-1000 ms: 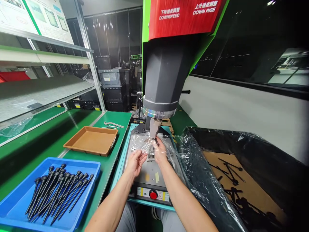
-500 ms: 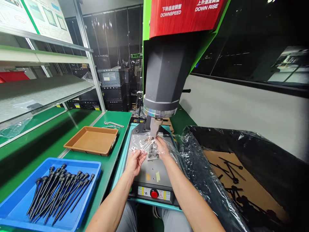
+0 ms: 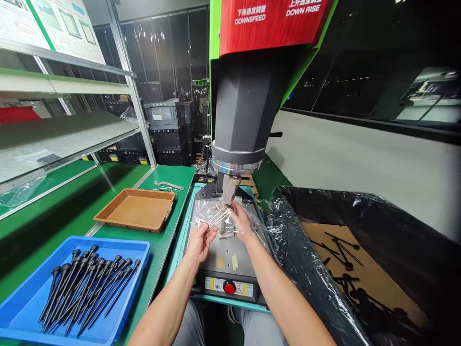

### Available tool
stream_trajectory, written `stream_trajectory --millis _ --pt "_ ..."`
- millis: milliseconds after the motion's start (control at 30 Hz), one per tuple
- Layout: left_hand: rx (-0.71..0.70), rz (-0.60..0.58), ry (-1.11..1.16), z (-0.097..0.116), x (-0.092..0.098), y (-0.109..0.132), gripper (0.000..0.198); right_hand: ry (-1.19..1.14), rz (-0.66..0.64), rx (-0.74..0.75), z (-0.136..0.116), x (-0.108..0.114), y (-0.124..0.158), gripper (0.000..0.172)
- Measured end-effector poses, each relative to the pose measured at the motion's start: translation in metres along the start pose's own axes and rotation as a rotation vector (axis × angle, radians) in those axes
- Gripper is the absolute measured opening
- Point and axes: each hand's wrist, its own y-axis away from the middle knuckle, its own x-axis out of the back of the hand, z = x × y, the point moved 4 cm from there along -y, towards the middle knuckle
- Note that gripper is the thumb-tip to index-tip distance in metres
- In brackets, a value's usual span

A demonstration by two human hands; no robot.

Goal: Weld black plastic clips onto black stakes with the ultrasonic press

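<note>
Clear plastic film is spread between my hands, over the grey plate of the press below its metal horn. My left hand pinches the film's near left side between thumb and fingers. Close under the horn's tip, my right hand has its fingers bent together at the film. Whether it also grips a small part there is hidden. Beneath the film, a small metal fixture shows in part on the plate.
On the left stand a blue tray of black long-stemmed parts and a brown tray. Wrenches lie behind. A box lined with black plastic is on the right. A red button faces me.
The view has shifted slightly, so the surroundings sit a little further left. Both hands and the film keep nearly the same places at the horn.
</note>
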Motion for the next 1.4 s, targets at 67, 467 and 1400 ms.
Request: stream_trajectory --millis 67,467,1400 --pt "-0.009 0.016 0.000 0.000 0.003 -0.002 0.015 0.011 0.008 -0.040 0.015 0.010 0.012 0.066" --pt "0.004 0.050 0.006 -0.009 0.023 -0.007 0.006 0.111 0.096 -0.060 0.048 0.061 0.081 0.061" --pt "0.030 0.065 -0.031 -0.017 0.029 -0.002 0.011 0.830 -0.212 0.171 0.040 0.085 0.091 0.030"
